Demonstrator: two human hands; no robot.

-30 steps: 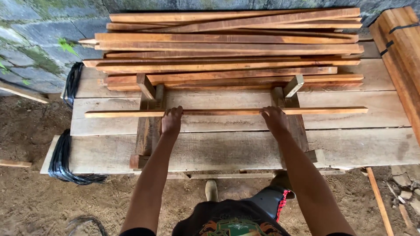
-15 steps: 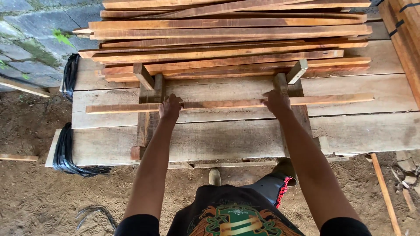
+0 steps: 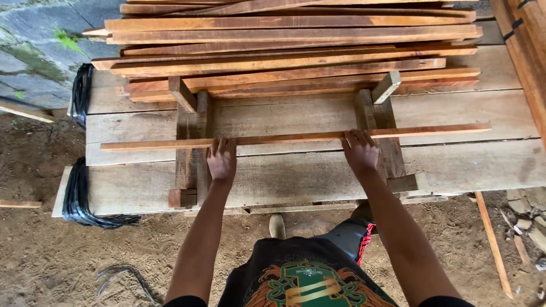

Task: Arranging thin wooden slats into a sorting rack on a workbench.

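A long thin wooden slat (image 3: 284, 138) lies crosswise over two short wooden rails (image 3: 185, 170) fixed on a bench of wide pale planks (image 3: 296, 182). My left hand (image 3: 222, 160) holds the slat left of its middle, fingers stretched over its near edge. My right hand (image 3: 360, 150) holds it right of the middle, just beside the right rail (image 3: 392, 153). Both arms reach straight forward from my body.
A tall stack of similar reddish slats (image 3: 296, 57) fills the back of the bench. A strapped plank bundle (image 3: 526, 51) leans at the right. Black strap coils (image 3: 77, 193) hang off the bench's left end. A loose stick (image 3: 492, 244) and rubble lie on the dirt at right.
The slat has come a little nearer to me and shows a narrower face. My fingers have gone from curled over it to stretched out. The view has tilted slightly downward.
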